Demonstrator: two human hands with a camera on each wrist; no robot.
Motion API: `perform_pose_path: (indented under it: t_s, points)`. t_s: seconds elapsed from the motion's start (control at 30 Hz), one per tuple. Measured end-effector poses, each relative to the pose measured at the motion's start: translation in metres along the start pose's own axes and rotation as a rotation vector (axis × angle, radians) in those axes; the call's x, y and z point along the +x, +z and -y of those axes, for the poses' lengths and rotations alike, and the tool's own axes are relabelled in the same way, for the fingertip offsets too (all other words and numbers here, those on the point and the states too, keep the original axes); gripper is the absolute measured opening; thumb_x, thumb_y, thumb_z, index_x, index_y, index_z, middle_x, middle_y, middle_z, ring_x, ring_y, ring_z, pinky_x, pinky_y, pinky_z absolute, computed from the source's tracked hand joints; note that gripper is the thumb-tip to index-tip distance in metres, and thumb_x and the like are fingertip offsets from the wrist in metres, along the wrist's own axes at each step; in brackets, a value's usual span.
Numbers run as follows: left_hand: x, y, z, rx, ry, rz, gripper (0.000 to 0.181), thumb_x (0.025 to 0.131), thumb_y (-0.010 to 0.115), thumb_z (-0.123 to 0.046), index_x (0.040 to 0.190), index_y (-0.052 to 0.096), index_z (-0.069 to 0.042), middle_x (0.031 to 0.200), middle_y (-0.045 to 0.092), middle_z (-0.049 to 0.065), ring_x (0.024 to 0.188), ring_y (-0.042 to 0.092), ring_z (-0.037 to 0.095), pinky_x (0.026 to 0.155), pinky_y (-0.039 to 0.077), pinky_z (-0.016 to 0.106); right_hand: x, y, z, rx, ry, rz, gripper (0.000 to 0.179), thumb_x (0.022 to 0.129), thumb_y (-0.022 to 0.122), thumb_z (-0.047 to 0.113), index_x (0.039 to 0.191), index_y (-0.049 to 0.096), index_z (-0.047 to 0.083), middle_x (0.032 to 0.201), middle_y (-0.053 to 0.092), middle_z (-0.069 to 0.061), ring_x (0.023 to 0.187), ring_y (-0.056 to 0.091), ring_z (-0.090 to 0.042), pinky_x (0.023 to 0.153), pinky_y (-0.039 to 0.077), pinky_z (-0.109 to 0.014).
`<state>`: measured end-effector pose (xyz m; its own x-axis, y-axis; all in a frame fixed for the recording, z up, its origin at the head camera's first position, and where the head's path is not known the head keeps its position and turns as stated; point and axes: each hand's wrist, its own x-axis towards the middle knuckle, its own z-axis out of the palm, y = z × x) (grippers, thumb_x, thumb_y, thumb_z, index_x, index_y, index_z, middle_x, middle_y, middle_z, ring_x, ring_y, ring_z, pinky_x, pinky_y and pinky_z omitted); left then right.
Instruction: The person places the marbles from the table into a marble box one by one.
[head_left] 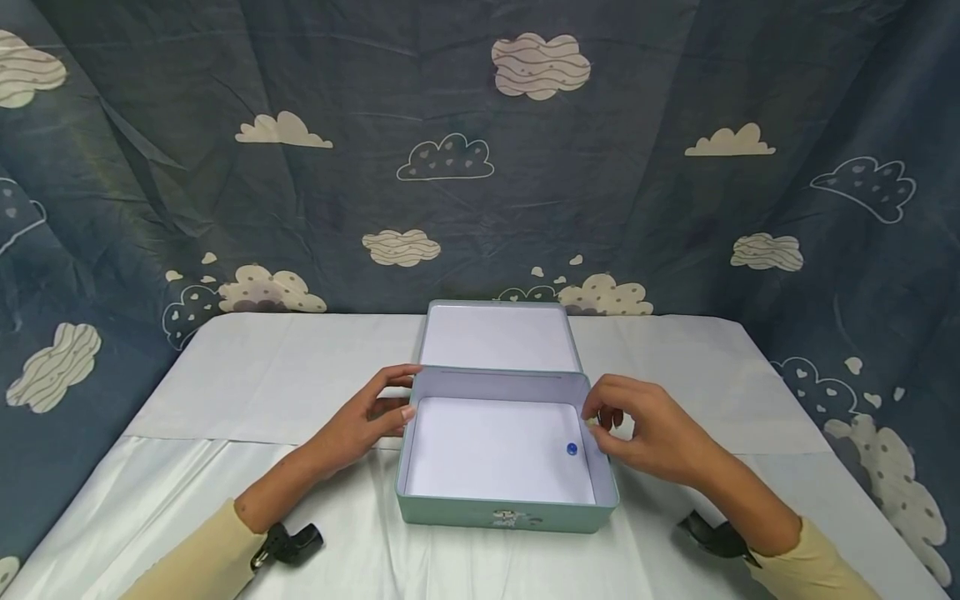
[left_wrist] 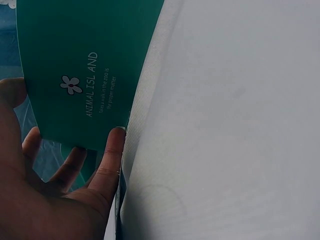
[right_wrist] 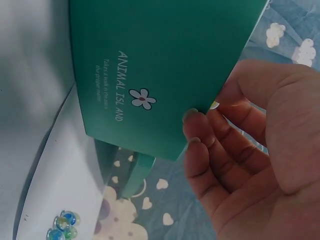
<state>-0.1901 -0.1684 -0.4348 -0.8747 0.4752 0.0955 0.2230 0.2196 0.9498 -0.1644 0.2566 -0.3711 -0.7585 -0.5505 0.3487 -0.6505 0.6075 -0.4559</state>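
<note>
A green metal box [head_left: 510,513] with a pale inside stands on the white cloth, its lid [head_left: 497,337] folded back behind it. One blue glass marble [head_left: 572,448] lies on the box floor near the right wall. My left hand [head_left: 371,417] rests against the box's left side, fingers fairly straight, thumb near the rim; the left wrist view shows fingertips [left_wrist: 116,134] touching the printed outer wall. At the right rim my right hand [head_left: 648,425] pinches a small marble [right_wrist: 214,105] between thumb and fingers, mostly hidden by them.
Several clear and blue glass marbles [right_wrist: 62,227] lie grouped on the white cloth in the right wrist view. A white cloth [head_left: 262,375] covers the table, with a fold line across it. A dark blue curtain [head_left: 450,208] with clouds hangs behind.
</note>
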Motion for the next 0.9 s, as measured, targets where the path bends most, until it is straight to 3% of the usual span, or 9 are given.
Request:
perform_pose_path:
  t_s: [0.43,0.6,0.9]
  points:
    - [0.000,0.000,-0.001,-0.010,0.003,0.001,0.059,0.109,0.064,-0.027,0.161,0.038,-0.036,0.159,0.039,0.016,0.142,0.052,0.042,0.095,0.061,0.044,-0.001,-0.001,-0.001,-0.010,0.025,0.012,0.034,0.084,0.082,-0.004,0.098,0.072,0.025,0.097,0.068,0.010,0.079,0.062,-0.009,0.069,0.056,-0.023]
    - [-0.001,0.001,-0.001,-0.006,-0.002,0.000,0.059,0.108,0.064,-0.027,0.161,0.038,-0.037,0.159,0.038,0.016,0.143,0.051,0.043,0.095,0.061,0.044,-0.002,-0.005,-0.004,-0.028,0.014,-0.031,0.030,0.084,0.081,-0.004,0.100,0.073,0.021,0.097,0.068,0.009,0.079,0.062,-0.009,0.066,0.056,-0.024]
    - [0.001,0.000,0.000,-0.011,0.006,0.003,0.059,0.109,0.064,-0.027,0.161,0.038,-0.036,0.159,0.038,0.017,0.142,0.052,0.044,0.095,0.061,0.044,-0.003,-0.018,-0.023,-0.106,0.020,-0.127,0.039,0.083,0.079,-0.008,0.099,0.071,0.026,0.095,0.066,0.015,0.076,0.060,-0.008,0.064,0.054,-0.024]
